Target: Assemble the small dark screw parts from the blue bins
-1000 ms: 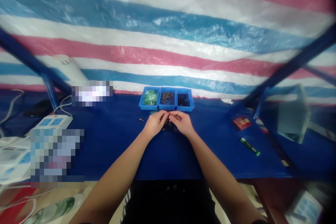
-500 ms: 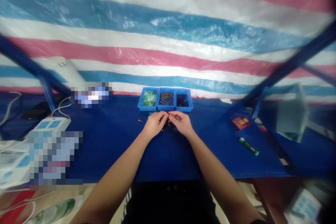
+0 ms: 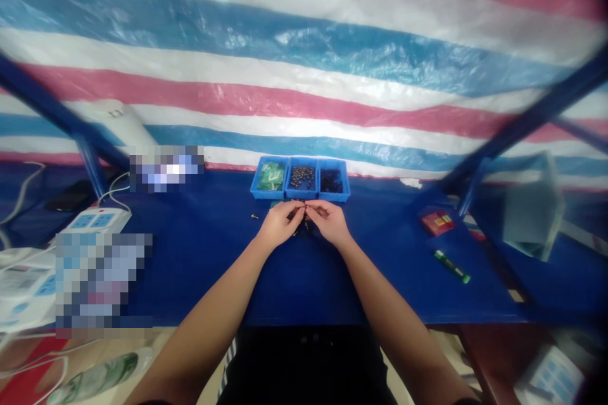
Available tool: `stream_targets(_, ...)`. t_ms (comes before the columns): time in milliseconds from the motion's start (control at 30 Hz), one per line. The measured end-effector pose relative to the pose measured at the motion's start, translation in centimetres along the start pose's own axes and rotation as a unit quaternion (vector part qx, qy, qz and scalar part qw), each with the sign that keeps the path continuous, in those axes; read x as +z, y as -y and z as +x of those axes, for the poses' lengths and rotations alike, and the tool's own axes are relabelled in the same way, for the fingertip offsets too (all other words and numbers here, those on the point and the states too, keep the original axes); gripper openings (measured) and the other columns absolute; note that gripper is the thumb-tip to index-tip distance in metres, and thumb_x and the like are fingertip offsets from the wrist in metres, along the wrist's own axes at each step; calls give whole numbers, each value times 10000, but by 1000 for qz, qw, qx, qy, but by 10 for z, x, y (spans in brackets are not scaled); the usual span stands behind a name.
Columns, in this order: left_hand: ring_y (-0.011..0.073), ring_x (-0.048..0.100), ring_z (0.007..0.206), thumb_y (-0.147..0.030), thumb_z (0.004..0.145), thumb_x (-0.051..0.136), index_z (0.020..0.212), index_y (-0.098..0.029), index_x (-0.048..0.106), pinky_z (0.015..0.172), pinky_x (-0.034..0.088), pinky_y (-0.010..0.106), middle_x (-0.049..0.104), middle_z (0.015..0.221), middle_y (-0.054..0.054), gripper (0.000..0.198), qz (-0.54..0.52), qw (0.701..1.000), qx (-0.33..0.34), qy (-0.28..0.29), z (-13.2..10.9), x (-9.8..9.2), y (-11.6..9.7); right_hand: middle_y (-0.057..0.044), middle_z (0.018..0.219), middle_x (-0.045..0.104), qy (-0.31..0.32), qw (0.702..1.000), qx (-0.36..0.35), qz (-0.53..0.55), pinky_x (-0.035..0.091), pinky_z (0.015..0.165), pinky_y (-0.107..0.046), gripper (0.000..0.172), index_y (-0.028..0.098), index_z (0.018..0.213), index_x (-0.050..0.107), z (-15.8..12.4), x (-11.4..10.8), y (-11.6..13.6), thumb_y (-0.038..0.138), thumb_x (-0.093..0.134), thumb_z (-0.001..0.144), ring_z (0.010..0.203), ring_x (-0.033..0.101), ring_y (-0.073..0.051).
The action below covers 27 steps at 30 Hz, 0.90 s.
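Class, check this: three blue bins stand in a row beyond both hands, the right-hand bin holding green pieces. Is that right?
Not quite: the head view shows the green pieces in the left-hand bin. The rest is right.

Looks like a makeshift assembly workshop: striped tarpaulin (image 3: 304, 101) across the top, blue parts bins (image 3: 301, 194) at centre, power strip (image 3: 95, 220) at left.

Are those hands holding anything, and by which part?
I cannot tell: the left hand and right hand are close together, but anything between them is too small.
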<state>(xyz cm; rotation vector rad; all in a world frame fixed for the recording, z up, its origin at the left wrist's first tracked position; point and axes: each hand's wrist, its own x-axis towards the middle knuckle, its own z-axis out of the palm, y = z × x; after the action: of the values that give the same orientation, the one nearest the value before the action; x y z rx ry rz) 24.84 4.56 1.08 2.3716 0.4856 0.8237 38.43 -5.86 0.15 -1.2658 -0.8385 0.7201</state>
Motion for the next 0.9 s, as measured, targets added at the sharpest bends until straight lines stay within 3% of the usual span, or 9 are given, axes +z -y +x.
stream_targets(900, 185, 665, 836, -328, 967, 455, 1037, -210, 668, 808, 488, 335, 727, 964, 54, 253, 51, 997, 45, 23, 2, 0, 3, -75, 928, 742, 10, 1000, 3, -27, 585, 789, -362, 324, 192, 983, 712, 0, -4, -1, 417, 709, 748, 778, 709, -198)
